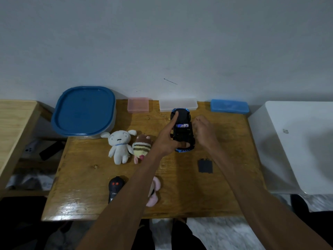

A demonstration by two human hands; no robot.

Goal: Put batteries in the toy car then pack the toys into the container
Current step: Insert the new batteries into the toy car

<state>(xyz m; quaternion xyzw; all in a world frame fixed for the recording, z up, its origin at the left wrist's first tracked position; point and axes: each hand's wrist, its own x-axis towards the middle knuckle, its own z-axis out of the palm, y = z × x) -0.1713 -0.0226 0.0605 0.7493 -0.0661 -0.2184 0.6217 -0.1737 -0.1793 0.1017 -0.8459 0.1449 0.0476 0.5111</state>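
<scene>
Toy car [182, 134] lies belly-up on the bench [86, 177], toward the far edge just right of the middle, its long axis running from the near edge to the far edge; which end is the front I cannot tell. The left hand [167, 139] grips it, index finger stretched along its left side to the far end and thumb hooked over the near end. One battery [182, 125] sits crosswise in the open compartment. The right hand [203, 131] hovers just beside the car's right side, fingers loosely curled, holding nothing. Nearer the front edge on the right lies the black battery cover [205, 166]. Left of the car lie a white plush [119, 147] and a striped plush [141, 147], touching. A black remote [115, 188] and a pink plush [155, 192] lie near the front edge. The blue-lidded container [83, 111] stands at the far left corner
</scene>
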